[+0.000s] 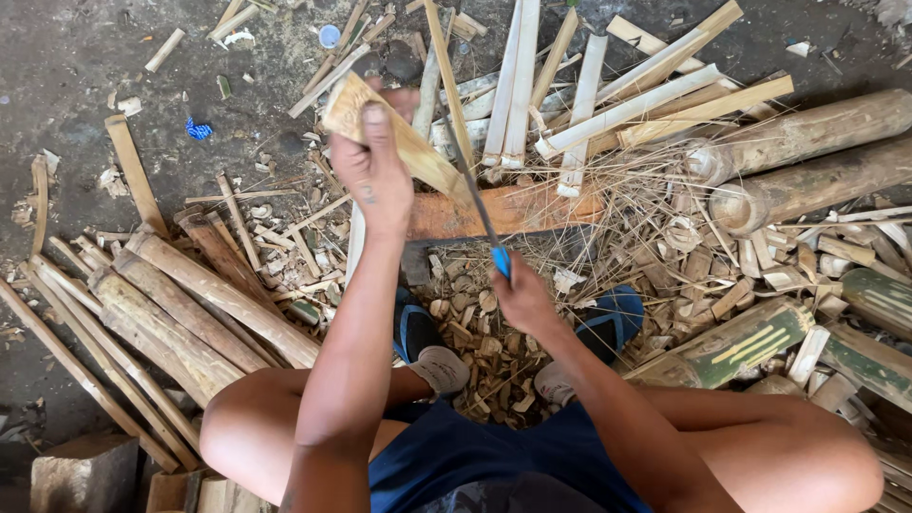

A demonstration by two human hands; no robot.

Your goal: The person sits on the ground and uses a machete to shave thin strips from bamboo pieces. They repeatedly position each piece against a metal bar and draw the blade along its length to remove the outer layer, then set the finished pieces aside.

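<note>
Your left hand (372, 166) was clenched tight around a split bamboo piece (399, 138), thumb laid along its face, holding it slanted over the chopping block (518, 211). The piece was pale tan, flat on its cut face, broad at the held end and tapering away from your fingers toward the blade. Its far end reached the block; contact there could not be made out.

Your right hand (521, 296) was closed around the blue handle (501, 259) of a knife (480, 204). The thin dark blade ran up from that grip and met the edge of the bamboo piece just beyond your left fingers. Most of the handle was buried in your fist; only one short blue stub showed.

The block under the work was reddish-orange wood, half covered by fibres and shavings, its ends hard to trace.

Below the grips: two feet in blue sandals (608, 318), one each side of a heap of chips (484, 356), too many to count.

Beyond the block: a fan of pale split slats (608, 104), roughly ten, overlapping so an exact count failed.

To the right-hand side: two round whole culms (807, 133) stacked, plus about three green-skinned sections (731, 342), partly cut off by the frame edge.

To the left-hand side: about six brown half-round lengths (190, 304) lying parallel. One small blue scrap (198, 128) lay on the ground well beyond them.
</note>
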